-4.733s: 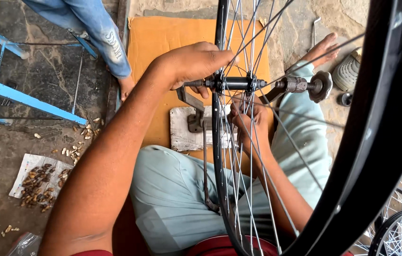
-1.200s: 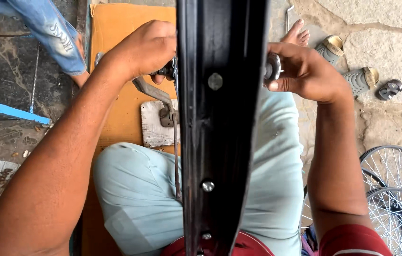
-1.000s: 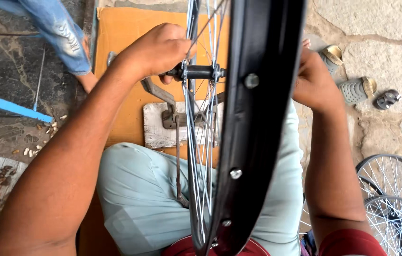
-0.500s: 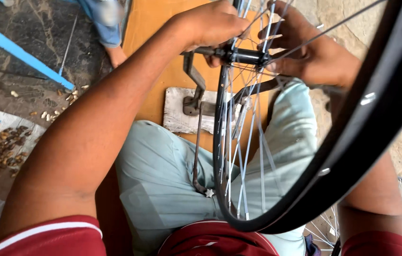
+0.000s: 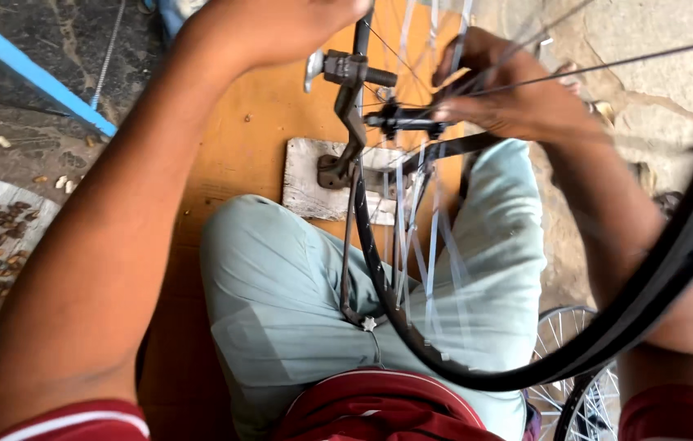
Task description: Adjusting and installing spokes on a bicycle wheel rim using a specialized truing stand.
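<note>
Hands (image 5: 518, 98) at hub (image 5: 403, 122), rim (image 5: 648, 286) close.

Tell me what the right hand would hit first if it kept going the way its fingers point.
The right hand points left at the wheel hub, fingertips already at it. Straight on it would likely meet the hub and spokes first; depth is unclear.
</note>
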